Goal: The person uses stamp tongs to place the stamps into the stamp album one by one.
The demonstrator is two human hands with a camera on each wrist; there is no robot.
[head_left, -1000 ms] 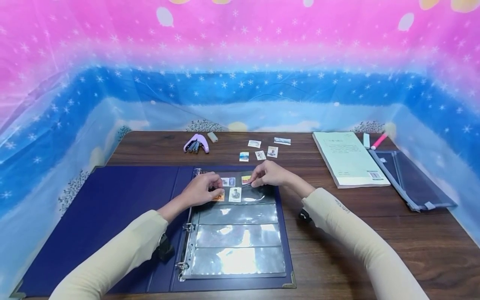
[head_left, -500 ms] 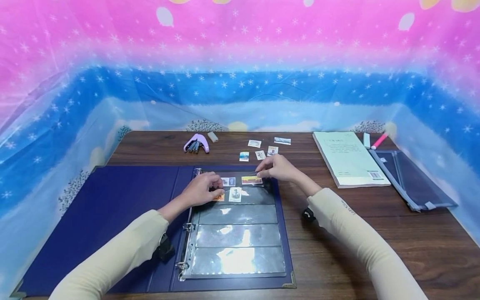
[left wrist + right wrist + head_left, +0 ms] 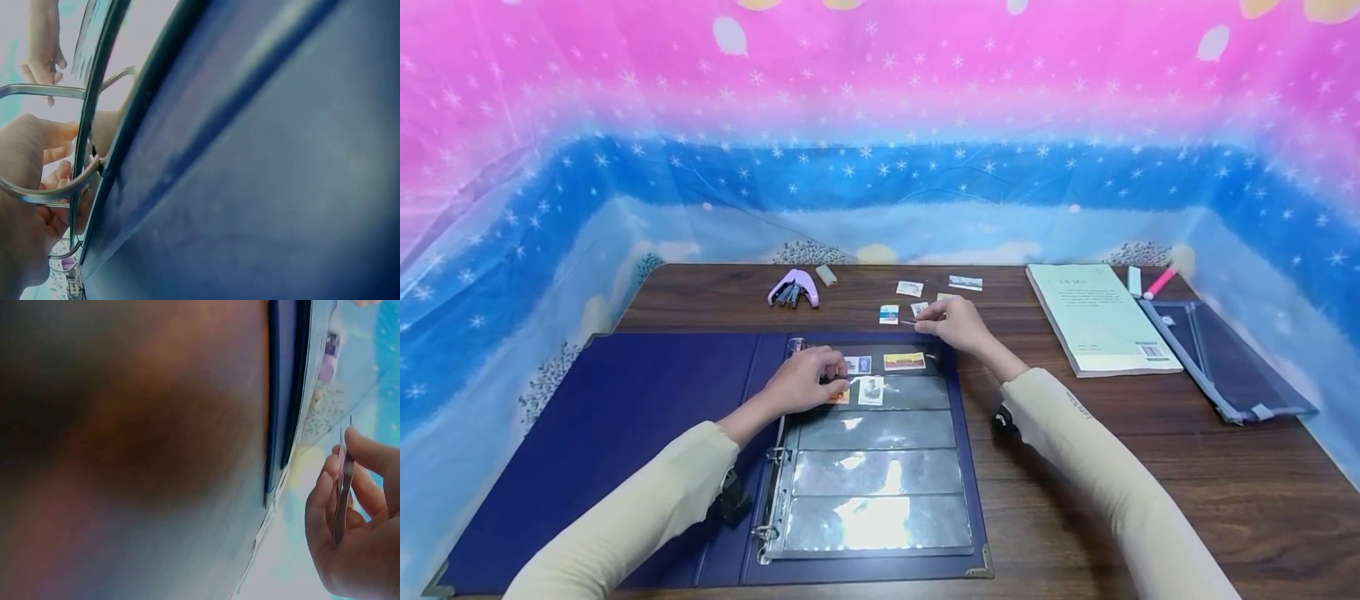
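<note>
A pink and blue snowflake backdrop stands behind a dark wood table. An open navy ring binder bears a clear pocket page, its 2 upper rows holding a red-and-yellow stamp and a portrait stamp, among others. The left hand lies at the page's upper left; its grip cannot be told. The right hand pinches metal tweezers by the binder's far edge, near 5 loose stamps.
</note>
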